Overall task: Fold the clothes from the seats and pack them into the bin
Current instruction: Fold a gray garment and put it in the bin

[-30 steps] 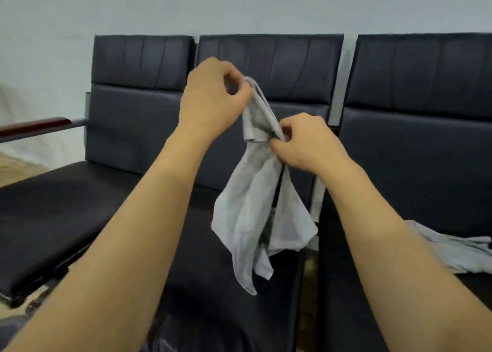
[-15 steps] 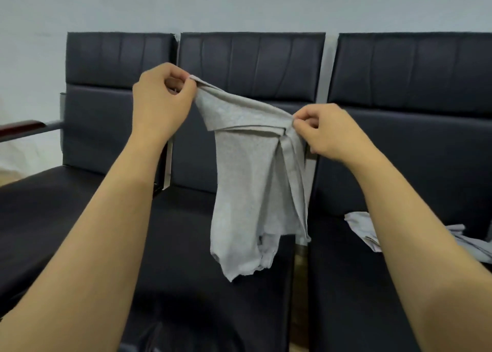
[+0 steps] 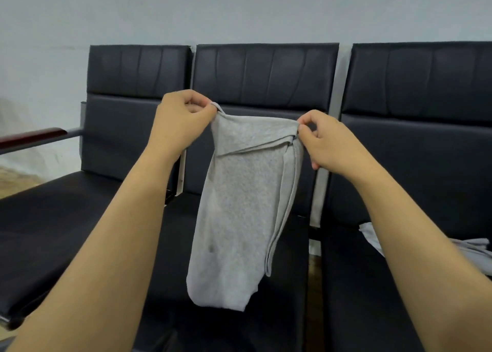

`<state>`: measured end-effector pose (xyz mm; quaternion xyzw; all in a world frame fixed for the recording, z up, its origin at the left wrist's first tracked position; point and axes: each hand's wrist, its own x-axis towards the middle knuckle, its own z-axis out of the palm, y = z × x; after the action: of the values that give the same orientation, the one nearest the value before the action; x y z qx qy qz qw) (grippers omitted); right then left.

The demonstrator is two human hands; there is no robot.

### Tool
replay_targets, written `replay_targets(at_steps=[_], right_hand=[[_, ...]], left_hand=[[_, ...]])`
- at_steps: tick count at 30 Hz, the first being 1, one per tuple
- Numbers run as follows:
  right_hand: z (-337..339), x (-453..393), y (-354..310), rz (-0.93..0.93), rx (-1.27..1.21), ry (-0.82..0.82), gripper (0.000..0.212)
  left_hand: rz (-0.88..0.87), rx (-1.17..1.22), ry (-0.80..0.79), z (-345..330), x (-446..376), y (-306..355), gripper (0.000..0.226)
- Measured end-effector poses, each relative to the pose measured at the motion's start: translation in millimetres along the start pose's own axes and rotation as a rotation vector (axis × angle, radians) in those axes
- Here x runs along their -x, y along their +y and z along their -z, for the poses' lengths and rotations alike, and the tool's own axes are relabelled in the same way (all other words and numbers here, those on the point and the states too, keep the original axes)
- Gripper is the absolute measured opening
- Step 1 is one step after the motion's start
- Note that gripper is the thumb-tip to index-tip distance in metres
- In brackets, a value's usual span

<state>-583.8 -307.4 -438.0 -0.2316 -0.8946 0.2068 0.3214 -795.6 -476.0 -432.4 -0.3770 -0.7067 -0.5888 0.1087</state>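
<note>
Above middle of three seats (image 3: 234, 245): one grey garment (image 3: 239, 218), left grip (image 3: 183, 122) and right grip (image 3: 330, 144) pinching top corners.

A plain pale wall (image 3: 239, 11) stands behind, a dark red armrest (image 3: 32, 137) on a grey bar juts at far left, above a wooden floor (image 3: 13, 184).

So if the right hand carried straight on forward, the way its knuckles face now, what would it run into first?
Most likely the backrest of the middle seat, near its right edge. The right hand pinches the grey garment in front of that backrest, with nothing visible between. Depth is unclear, so it might instead reach the pale gap beside it.
</note>
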Motion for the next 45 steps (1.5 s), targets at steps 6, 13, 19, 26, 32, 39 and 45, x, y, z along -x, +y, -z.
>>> replay_targets(at_steps=[6,13,19,26,32,39,45], right_hand=[[-15,-20,30,-0.1,-0.098,0.109,0.015],[-24,-35,62,-0.167,-0.146,0.212,0.013],[-37,-32,68,-0.175,-0.088,0.151,0.012],[-29,-30,69,-0.195,-0.102,0.153,0.016],[-18,-29,56,-0.234,-0.201,0.146,0.015],[6,-21,25,-0.193,-0.555,0.126,0.018],[14,-19,14,-0.156,-0.582,0.139,0.023]], left_hand=[[0.12,0.202,-0.216,-25,-8,-9,0.018],[0.299,0.417,-0.402,-53,-14,-16,0.026],[0.497,0.523,-0.501,-61,-13,-24,0.032],[0.463,0.48,-0.592,-51,-2,-19,0.037],[0.451,0.686,-0.621,-33,4,-7,0.043],[0.38,0.924,-0.683,-10,0,2,0.046],[0.308,1.047,-0.724,7,-3,6,0.055]])
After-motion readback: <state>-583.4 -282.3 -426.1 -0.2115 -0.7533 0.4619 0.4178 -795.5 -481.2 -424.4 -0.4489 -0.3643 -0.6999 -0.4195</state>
